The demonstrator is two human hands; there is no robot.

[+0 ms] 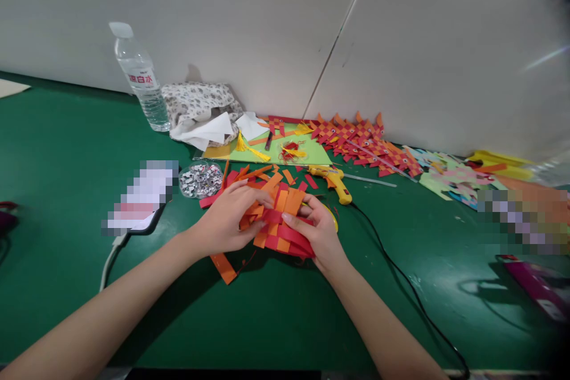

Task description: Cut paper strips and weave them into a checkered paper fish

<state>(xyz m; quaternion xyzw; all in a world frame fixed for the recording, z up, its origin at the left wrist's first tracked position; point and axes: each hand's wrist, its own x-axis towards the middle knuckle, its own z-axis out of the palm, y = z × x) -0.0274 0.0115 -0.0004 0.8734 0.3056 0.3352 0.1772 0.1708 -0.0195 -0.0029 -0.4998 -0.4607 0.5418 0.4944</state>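
Between my two hands, just above the green table, is a woven piece of red and orange paper strips [282,230] in a checkered pattern. My right hand [323,228] grips its right side, the thumb lying on a red strip and the fingers behind. My left hand [231,217] is closed at the left side, thumb and fingers pinching orange strip ends. An orange strip [224,268] sticks out below my left hand. Loose red and orange paper strips [256,173] lie behind the woven piece.
A yellow glue gun [336,183] with a black cord lies right of centre. Several finished woven paper fish [356,136] are piled by the wall. Leftward are a tub of googly eyes [200,180], a phone [142,199] on a cable, a water bottle [141,80] and a tissue pouch [200,104].
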